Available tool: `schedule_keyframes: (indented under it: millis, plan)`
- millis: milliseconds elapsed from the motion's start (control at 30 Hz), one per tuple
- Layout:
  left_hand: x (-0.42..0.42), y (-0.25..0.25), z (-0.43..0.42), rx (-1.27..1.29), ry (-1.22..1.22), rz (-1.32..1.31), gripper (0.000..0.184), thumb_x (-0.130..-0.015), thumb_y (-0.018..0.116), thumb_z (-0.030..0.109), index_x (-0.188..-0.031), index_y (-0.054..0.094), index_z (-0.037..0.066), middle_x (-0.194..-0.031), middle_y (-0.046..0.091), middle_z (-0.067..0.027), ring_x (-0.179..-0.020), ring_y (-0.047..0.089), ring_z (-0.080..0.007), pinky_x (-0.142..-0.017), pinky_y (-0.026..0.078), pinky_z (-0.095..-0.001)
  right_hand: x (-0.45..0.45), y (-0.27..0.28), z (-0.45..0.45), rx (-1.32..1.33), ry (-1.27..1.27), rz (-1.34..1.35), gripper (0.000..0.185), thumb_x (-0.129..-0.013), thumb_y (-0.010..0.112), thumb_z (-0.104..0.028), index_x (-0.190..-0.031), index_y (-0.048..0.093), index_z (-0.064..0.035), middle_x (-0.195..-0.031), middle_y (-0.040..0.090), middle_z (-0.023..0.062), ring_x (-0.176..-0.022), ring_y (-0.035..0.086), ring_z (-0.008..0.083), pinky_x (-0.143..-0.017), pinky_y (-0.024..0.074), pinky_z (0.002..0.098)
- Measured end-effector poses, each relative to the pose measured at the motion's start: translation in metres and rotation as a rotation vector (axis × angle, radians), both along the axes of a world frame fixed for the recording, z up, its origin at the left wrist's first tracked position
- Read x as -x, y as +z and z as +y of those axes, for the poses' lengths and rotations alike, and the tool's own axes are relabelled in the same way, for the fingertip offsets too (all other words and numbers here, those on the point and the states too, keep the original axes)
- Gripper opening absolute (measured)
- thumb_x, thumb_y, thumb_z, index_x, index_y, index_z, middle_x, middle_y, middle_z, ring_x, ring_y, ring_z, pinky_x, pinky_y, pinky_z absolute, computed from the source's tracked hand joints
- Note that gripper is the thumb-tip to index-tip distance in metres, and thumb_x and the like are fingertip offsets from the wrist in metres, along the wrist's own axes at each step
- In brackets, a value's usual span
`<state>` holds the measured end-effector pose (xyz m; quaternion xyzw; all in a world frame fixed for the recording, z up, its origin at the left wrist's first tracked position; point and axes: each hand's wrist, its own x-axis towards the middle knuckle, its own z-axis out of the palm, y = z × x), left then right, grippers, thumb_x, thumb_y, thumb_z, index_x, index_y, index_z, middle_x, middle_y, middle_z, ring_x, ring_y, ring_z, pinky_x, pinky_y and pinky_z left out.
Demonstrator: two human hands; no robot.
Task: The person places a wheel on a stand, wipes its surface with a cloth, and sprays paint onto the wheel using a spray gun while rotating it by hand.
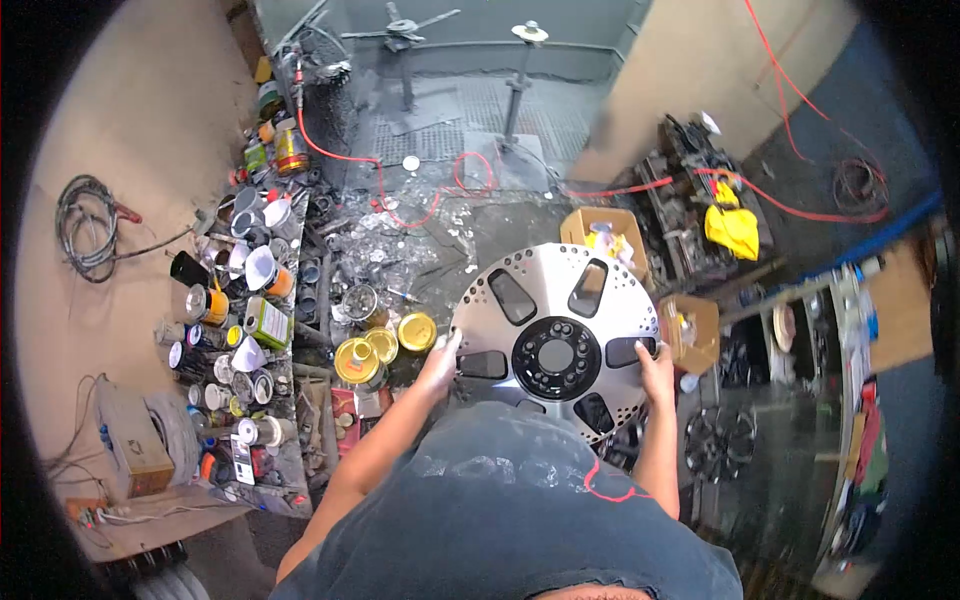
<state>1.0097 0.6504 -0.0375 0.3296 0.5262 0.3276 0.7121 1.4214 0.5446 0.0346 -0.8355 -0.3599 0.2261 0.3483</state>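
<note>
A large silver alloy wheel (545,290) is held up in front of my body, its face towards me. It has oblong openings, a black centre with bolt holes, and groups of small dark holes near the rim. My left hand (438,368) is closed on its left edge. On the opposite side, my right hand (656,374) grips the edge beside an opening, fingertips near that opening. My shirt hides part of the wheel's lower edge.
Paint cans and cups crowd a bench (290,400) at left, with gold-lidded cans (358,360) beside it. A red hose (430,215) crosses the dirty floor. Cardboard boxes (608,225) stand right of the wheel. Ahead are two stands (517,95); a dark wheel (720,440) lies at right.
</note>
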Motion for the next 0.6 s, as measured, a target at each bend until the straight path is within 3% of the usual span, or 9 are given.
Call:
schedule_keyframes:
  millis: [67,133,200,267,300,367,500,600]
  plan:
    - [-0.010,0.002,0.024,0.043,0.066,0.005,0.061,-0.102,0.050,0.046,-0.141,0.044,0.000,-0.138,0.055,-0.0121,-0.126,0.050,-0.0238,-0.107,0.037,-0.0378,-0.012,0.001,0.056,-0.044,0.057,0.061,0.056,-0.088,0.072,-0.036,-0.121,0.055,0.0056,-0.113,0.066,0.0219,-0.108,0.063,0.0310,-0.094,0.0466,0.0383]
    - [-0.014,0.007,0.047,0.137,0.128,0.025,0.061,-0.102,0.050,0.047,-0.140,0.046,-0.001,-0.140,0.054,-0.0122,-0.130,0.048,-0.0250,-0.108,0.035,-0.0386,-0.020,0.002,0.109,-0.075,0.178,0.097,0.055,-0.088,0.072,-0.033,-0.122,0.055,0.0067,-0.116,0.065,0.0172,-0.108,0.061,0.0244,-0.096,0.0453,0.0352]
    - [-0.018,-0.036,0.086,0.125,0.119,-0.044,0.053,-0.100,0.049,0.054,-0.134,0.051,0.013,-0.129,0.059,-0.0026,-0.106,0.058,-0.0166,-0.081,0.043,-0.0313,-0.032,0.002,0.166,-0.026,0.180,0.043,0.055,-0.088,0.072,-0.032,-0.124,0.055,0.0063,-0.117,0.065,0.0192,-0.109,0.061,0.0263,-0.097,0.0455,0.0365]
    - [-0.032,-0.053,0.131,0.117,0.167,-0.012,0.053,-0.100,0.049,0.054,-0.134,0.051,0.013,-0.125,0.060,-0.0024,-0.103,0.058,-0.0176,-0.082,0.043,-0.0323,-0.049,-0.008,0.221,-0.074,0.221,-0.054,0.055,-0.087,0.072,-0.032,-0.123,0.055,0.0060,-0.115,0.066,0.0198,-0.107,0.062,0.0277,-0.096,0.0463,0.0379]
    - [-0.045,-0.055,0.155,0.129,0.233,-0.074,0.053,-0.100,0.050,0.053,-0.134,0.051,0.013,-0.120,0.061,-0.0024,-0.101,0.057,-0.0176,-0.083,0.043,-0.0330,-0.048,0.009,0.247,-0.076,0.244,-0.038,0.063,-0.086,0.071,-0.040,-0.125,0.053,0.0060,-0.119,0.064,0.0260,-0.113,0.062,0.0352,-0.097,0.0463,0.0406]
    - [-0.061,-0.052,0.212,0.068,0.205,0.030,0.055,-0.099,0.052,0.053,-0.135,0.051,0.012,-0.126,0.060,-0.0045,-0.113,0.055,-0.0216,-0.094,0.040,-0.0383,-0.066,0.010,0.296,-0.013,0.207,-0.064,0.066,-0.086,0.072,-0.040,-0.128,0.051,0.0065,-0.120,0.064,0.0262,-0.113,0.062,0.0351,-0.098,0.0462,0.0404]
    - [-0.084,0.012,0.315,0.135,0.166,0.033,0.057,-0.098,0.052,0.054,-0.136,0.051,0.011,-0.137,0.057,-0.0061,-0.128,0.050,-0.0247,-0.103,0.035,-0.0444,-0.083,0.034,0.367,-0.053,0.224,0.039,0.068,-0.085,0.072,-0.040,-0.129,0.050,0.0063,-0.121,0.064,0.0266,-0.114,0.062,0.0351,-0.098,0.0461,0.0406]
    - [-0.096,0.007,0.370,0.198,0.143,0.011,0.058,-0.099,0.051,0.053,-0.139,0.049,0.010,-0.137,0.057,-0.0062,-0.129,0.049,-0.0249,-0.107,0.033,-0.0476,-0.100,0.030,0.413,-0.029,0.182,-0.044,0.067,-0.085,0.073,-0.040,-0.130,0.051,0.0049,-0.123,0.063,0.0245,-0.117,0.061,0.0341,-0.100,0.0457,0.0396]
